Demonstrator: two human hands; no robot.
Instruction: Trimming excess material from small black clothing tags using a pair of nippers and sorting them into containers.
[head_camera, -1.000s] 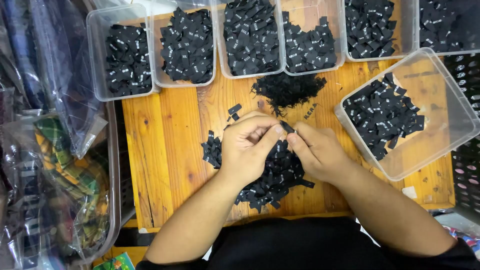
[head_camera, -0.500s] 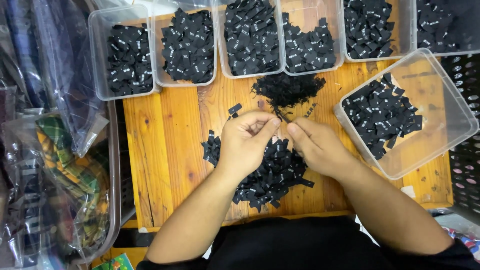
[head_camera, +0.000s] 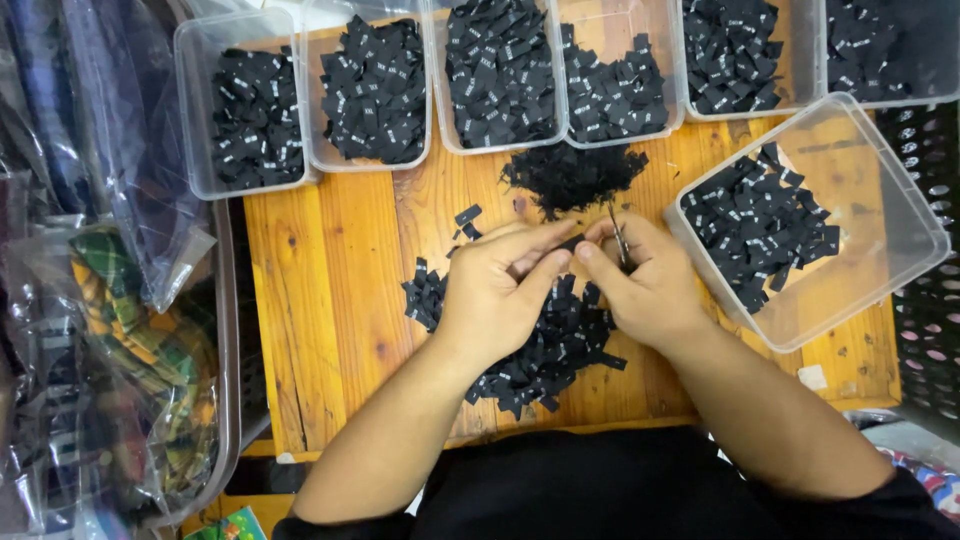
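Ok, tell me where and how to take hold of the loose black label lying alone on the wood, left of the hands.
Pinch the loose black label by its two long edges, fingers coming straight down from above. It lies flat on the wooden table, apart from the pile of labels, so probably only its thin edges give any purchase. Approach from the left hand side, which is nearest.

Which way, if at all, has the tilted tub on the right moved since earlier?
No. The tilted clear tub keeps its corner of the wooden table.
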